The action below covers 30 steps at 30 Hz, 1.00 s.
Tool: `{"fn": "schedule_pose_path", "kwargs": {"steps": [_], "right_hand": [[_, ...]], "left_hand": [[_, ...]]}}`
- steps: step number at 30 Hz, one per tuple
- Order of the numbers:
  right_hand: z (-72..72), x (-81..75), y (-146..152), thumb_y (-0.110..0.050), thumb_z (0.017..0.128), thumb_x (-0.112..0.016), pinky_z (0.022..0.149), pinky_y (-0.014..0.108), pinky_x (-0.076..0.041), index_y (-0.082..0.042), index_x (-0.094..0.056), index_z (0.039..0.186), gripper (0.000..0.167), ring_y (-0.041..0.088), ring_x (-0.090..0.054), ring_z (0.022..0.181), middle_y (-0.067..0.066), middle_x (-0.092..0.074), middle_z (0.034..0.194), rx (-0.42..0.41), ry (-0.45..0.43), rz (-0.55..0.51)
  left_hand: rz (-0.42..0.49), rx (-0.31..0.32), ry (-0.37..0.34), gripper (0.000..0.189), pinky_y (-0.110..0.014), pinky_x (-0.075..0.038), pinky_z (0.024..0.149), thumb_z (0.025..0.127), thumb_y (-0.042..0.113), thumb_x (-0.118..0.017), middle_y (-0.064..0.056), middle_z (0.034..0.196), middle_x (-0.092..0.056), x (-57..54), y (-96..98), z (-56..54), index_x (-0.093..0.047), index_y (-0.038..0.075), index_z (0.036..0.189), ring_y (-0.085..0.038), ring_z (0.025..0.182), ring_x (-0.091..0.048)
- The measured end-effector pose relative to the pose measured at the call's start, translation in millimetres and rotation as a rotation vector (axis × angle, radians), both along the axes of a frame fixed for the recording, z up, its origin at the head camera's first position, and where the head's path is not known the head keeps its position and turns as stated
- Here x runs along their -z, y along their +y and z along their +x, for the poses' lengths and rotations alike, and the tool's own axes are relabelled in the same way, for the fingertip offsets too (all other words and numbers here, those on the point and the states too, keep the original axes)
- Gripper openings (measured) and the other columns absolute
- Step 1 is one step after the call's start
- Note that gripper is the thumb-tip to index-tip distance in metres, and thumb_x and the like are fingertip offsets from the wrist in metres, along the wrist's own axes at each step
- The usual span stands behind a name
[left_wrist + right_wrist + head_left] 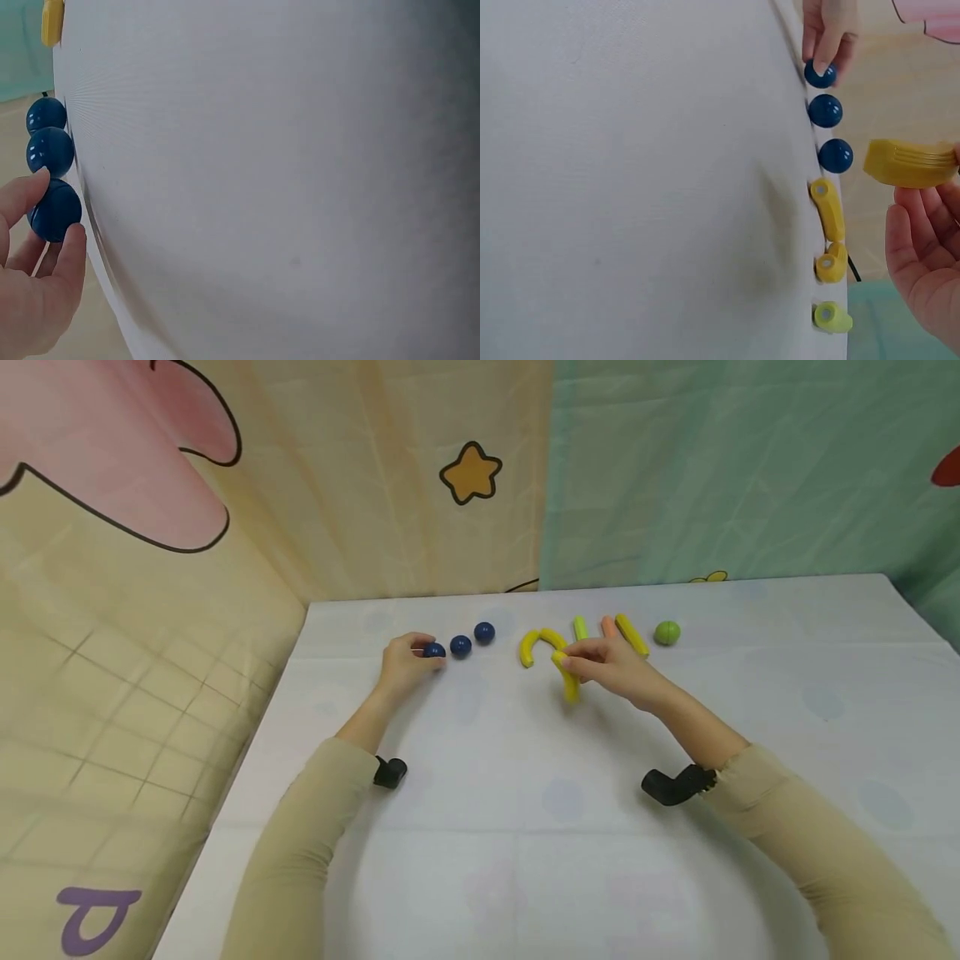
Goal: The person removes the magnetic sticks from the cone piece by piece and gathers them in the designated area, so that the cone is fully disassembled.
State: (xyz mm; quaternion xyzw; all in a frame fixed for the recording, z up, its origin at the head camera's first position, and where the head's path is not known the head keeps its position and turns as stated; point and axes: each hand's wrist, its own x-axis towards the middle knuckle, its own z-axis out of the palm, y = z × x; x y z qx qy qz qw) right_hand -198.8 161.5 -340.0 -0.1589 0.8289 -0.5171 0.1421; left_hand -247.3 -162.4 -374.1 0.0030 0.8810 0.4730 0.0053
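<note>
My left hand (405, 664) pinches a dark blue ball (434, 650) between thumb and fingers at the left end of a short row. Beside it lie a second blue ball (461, 647) and a third blue ball (484, 632). In my right hand (618, 672), thumb and fingers grip one end of a banana-shaped yellow piece (911, 163), its other end hanging free above the table. Just behind that hand, another curved yellow piece (527, 649) and a similar yellow one (553, 638) form an arch on the cloth.
A light green stick (581, 627), an orange stick (608, 627) and a yellow stick (632, 635) lie behind my right hand. Further right sits a green ball (667, 632). The white-covered table (517, 877) meets a patterned curtain (375, 485) at its back edge.
</note>
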Motion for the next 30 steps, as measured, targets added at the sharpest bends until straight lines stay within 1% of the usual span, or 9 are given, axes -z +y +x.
{"fn": "schedule_pose_path", "kwargs": {"steps": [2,3,5,10,15,18,22,26,30], "right_hand": [[-5.9,0.6,-4,-0.024,0.095,-0.055,0.088,0.033,-0.046,0.003,-0.06,0.118,0.036,0.026,-0.059,0.093,0.02,-0.06,0.114,0.012,-0.002,-0.001],[-8.8,0.8,-6,-0.025,0.095,-0.055,0.086,0.032,-0.047,0.002,-0.061,0.117,0.035,0.024,-0.06,0.09,0.016,-0.064,0.103,0.019,0.003,0.009],[-14.6,1.7,-10,-0.025,0.095,-0.055,0.085,0.032,-0.048,0.002,-0.061,0.117,0.035,0.021,-0.059,0.087,0.012,-0.064,0.099,0.021,0.002,0.017],[-28.1,4.9,-20,-0.026,0.096,-0.054,0.087,0.035,-0.047,0.001,-0.056,0.124,0.039,0.024,-0.058,0.089,0.015,-0.061,0.11,0.032,-0.034,0.018],[-38.3,8.5,-25,-0.023,0.097,-0.052,0.084,0.029,-0.049,0.002,-0.053,0.127,0.039,0.023,-0.056,0.091,0.017,-0.059,0.115,0.09,-0.07,0.014],[-42.7,12.2,-27,-0.021,0.097,-0.051,0.083,0.029,-0.05,0.003,-0.053,0.127,0.038,0.023,-0.056,0.092,0.018,-0.058,0.116,0.127,-0.08,0.028],[-48.0,20.7,-29,-0.02,0.097,-0.052,0.082,0.03,-0.05,0.004,-0.053,0.125,0.037,0.023,-0.056,0.09,0.019,-0.058,0.116,0.166,-0.079,0.079],[-50.6,26.6,-33,-0.019,0.096,-0.052,0.073,0.026,-0.05,0.005,-0.055,0.122,0.036,0.021,-0.057,0.084,0.019,-0.058,0.113,0.196,-0.057,0.148],[-50.4,27.2,-37,-0.02,0.095,-0.054,0.063,0.022,-0.046,0.004,-0.06,0.118,0.034,0.02,-0.058,0.075,0.019,-0.062,0.107,0.229,0.018,0.252]], "left_hand": [[-0.022,0.003,-0.001,0.044,-0.036,-0.046,0.088,0.078,0.005,-0.073,-0.021,0.117,-0.059,0.0,1.9,-0.5,-0.059,-0.003,0.119,-0.03,0.105,-0.056],[-0.031,0.003,-0.001,0.044,-0.036,-0.046,0.089,0.078,0.005,-0.073,-0.021,0.116,-0.059,-0.2,2.6,-0.5,-0.059,-0.003,0.118,-0.03,0.105,-0.056],[-0.04,0.006,-0.003,0.044,-0.036,-0.046,0.089,0.078,0.005,-0.073,-0.021,0.116,-0.059,-0.8,3.5,0.0,-0.058,-0.003,0.119,-0.031,0.105,-0.055],[-0.048,0.018,-0.01,0.043,-0.036,-0.045,0.089,0.079,0.005,-0.072,-0.021,0.117,-0.058,-0.3,3.7,0.6,-0.058,-0.004,0.119,-0.031,0.105,-0.054],[-0.056,0.03,-0.01,0.043,-0.036,-0.044,0.089,0.079,0.005,-0.072,-0.02,0.116,-0.057,2.3,3.6,0.2,-0.057,-0.003,0.119,-0.03,0.103,-0.053],[-0.051,0.028,-0.014,0.043,-0.036,-0.044,0.09,0.079,0.005,-0.072,-0.02,0.116,-0.057,3.8,4.1,-0.2,-0.057,-0.003,0.12,-0.029,0.104,-0.053],[-0.047,0.023,-0.016,0.044,-0.036,-0.045,0.09,0.079,0.004,-0.071,-0.021,0.117,-0.056,3.8,4.8,-0.1,-0.057,-0.003,0.12,-0.03,0.104,-0.053],[-0.041,0.019,-0.015,0.044,-0.037,-0.045,0.089,0.079,0.004,-0.071,-0.021,0.116,-0.056,2.8,6.0,0.3,-0.057,-0.002,0.12,-0.03,0.104,-0.053],[-0.035,0.02,-0.018,0.043,-0.037,-0.044,0.09,0.08,0.004,-0.071,-0.021,0.117,-0.056,1.3,7.1,0.8,-0.057,-0.002,0.12,-0.03,0.104,-0.053]]}}
